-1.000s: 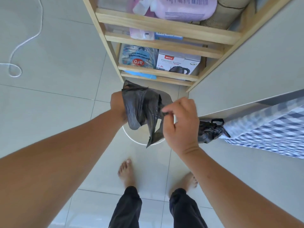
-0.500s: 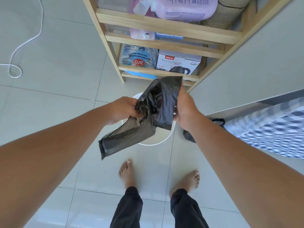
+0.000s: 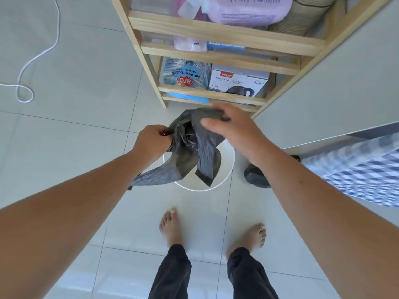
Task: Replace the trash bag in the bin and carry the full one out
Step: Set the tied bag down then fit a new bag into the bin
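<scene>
**Empty bag held open above the bin**

While the person stands barefoot on the pale tiled floor (image 3: 64,147), both hands hold a thin dark grey trash bag (image 3: 194,152) over a round white bin (image 3: 226,169). The left hand (image 3: 152,141) is closed in a fist on the left edge of the bag's mouth. The right hand (image 3: 233,128) pinches the far right edge between thumb and fingers, a little farther and higher than the left one. Between the two hands the mouth of the bag is partly open, and the inside looks dark and wrinkled. The rest of the bag hangs down loose; one corner falls to the left past the bin's rim, and another part hangs over the bin's opening.

On the floor to the right of the bin, partly hidden by the right forearm, lies a dark full bag (image 3: 254,176). Beyond the bin stands a wooden shelf (image 3: 216,22) with an electric kettle box (image 3: 237,80). A white cord (image 3: 26,67) lies far to the left.
</scene>
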The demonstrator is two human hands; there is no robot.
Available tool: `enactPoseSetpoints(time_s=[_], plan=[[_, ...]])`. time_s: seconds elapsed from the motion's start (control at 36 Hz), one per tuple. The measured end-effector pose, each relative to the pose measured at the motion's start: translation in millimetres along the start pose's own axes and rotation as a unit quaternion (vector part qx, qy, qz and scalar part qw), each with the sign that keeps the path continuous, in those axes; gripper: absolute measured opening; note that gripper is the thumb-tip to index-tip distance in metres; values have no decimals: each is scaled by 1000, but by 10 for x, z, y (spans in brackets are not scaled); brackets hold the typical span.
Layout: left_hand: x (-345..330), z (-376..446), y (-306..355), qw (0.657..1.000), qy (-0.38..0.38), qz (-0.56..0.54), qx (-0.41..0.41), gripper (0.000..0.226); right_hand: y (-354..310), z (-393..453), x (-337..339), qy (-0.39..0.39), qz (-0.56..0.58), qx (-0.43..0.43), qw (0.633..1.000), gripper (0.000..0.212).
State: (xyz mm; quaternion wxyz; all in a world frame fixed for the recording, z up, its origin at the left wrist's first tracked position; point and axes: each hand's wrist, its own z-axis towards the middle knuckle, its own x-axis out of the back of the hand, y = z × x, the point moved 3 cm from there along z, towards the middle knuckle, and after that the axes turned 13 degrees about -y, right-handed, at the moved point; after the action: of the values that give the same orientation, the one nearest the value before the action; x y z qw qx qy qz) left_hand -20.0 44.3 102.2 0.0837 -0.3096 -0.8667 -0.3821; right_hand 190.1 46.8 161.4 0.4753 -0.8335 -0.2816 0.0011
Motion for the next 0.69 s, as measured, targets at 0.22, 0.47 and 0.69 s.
enactPoseSetpoints(time_s=[0.22,0.47,0.69], plan=[[137,-71,210,981,-61,160,-93,47,77,178,-114,94,-158,-71,980,18],[439,-49,83,896,-59,417,-142,101,362,-19,208,62,-151,-142,976,22],[465,-145,125,927,350,103,87,75,278,-123,-153,-55,-16,-169,984,37]])
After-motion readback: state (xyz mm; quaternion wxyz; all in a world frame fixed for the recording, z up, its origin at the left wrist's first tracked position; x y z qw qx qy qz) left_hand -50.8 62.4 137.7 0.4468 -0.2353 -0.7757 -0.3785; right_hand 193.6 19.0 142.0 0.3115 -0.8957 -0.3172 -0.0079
